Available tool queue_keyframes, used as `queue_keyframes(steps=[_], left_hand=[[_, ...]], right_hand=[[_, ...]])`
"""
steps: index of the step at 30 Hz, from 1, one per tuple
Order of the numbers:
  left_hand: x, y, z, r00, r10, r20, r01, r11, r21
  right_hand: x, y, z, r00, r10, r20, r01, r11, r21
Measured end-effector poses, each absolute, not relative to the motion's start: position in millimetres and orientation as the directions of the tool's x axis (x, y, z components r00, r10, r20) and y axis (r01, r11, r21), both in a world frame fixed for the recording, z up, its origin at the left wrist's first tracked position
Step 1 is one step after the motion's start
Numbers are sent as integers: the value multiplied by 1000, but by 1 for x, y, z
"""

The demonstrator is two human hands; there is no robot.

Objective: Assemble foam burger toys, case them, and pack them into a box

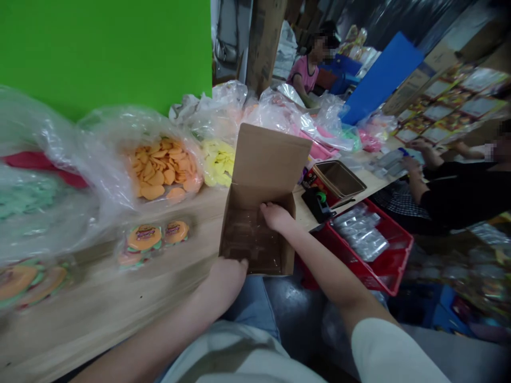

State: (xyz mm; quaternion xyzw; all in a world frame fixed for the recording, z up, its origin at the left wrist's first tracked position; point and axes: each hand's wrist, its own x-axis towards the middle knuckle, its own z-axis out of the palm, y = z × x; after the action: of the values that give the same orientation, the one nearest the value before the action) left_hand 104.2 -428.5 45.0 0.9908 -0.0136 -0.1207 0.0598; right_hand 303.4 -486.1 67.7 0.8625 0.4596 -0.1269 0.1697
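A small brown cardboard box (pixel 255 234) with its lid flipped up rests at the edge of the wooden table (pixel 120 298), over my lap. My left hand (pixel 225 276) grips the box's near wall, fingers curled over the rim. My right hand (pixel 275 215) reaches into the box from the far side, fingers bent down inside; whatever they hold is hidden. The box's inside looks dark with clear wrapped contents.
Clear bags of orange (pixel 162 167), yellow (pixel 219 159) and green foam shapes line the table. A red crate (pixel 395 266) of wrapped packs stands to the right, beside an open tin (pixel 339 181) and a tape dispenser (pixel 317 202). Two other people work further along.
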Motion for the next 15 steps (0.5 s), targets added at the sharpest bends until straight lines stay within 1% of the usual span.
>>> queue_keyframes(steps=[2, 4, 6, 8, 12, 15], left_hand=[[105, -430, 46, 974, -52, -221, -23, -991, 130], [105, -430, 45, 969, -98, -227, -58, -983, 175], [106, -427, 45, 959, -141, -246, -86, -971, 221], [107, -424, 47, 953, -158, -260, -95, -966, 240], [108, -422, 60, 966, -132, -221, -82, -972, 222], [110, -422, 69, 947, -158, -280, -84, -962, 261]], right_hand=[[297, -491, 80, 513, 766, -386, 856, -489, 169], [283, -498, 84, 428, 769, -475, 898, -422, 125], [265, -504, 80, 325, 745, -583, 933, -354, 69], [250, -510, 72, 268, 724, -635, 948, -314, 42], [246, -516, 67, 238, 721, -651, 957, -288, 30], [257, -516, 71, 294, 698, -653, 943, -323, 79]])
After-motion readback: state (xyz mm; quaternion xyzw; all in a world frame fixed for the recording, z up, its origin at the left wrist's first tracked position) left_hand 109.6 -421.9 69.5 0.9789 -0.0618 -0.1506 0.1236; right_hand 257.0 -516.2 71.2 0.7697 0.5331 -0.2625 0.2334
